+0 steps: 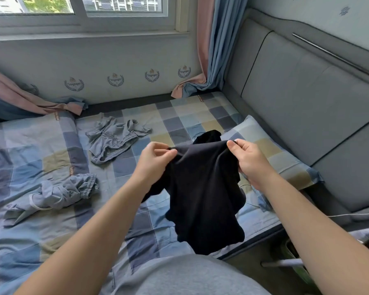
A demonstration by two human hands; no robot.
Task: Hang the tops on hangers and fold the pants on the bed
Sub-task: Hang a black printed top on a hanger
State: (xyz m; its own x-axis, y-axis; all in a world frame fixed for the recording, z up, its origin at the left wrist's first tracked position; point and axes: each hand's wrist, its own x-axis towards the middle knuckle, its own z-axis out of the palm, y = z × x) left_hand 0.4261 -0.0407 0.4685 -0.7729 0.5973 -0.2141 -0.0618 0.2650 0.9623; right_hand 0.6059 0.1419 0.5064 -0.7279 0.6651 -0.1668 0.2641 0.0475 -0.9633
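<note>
Closest in, the black garment hangs in the air over the near right part of the bed, its lower end dangling above the mattress edge. The left hand and right hand each have their grip pinched shut on its upper edge, stretching it between them. Whether it is a top or pants cannot be told from its bunched shape. The task looks barely begun: nothing on the bed lies folded, and no hanger is clearly in view. To the left, a crumpled blue garment lies on the checked cover, and farther back a grey garment lies in a loose heap, both apparently still to be dealt with. On the right, the pillow rests against the padded headboard, which closes off that side, and a thin white cable trails near the bed's corner. The most open room is probably the bare sheet between the hands and the grey garment, and beyond it. At the far edge, the wall and the curtain ends bound the bed.
</note>
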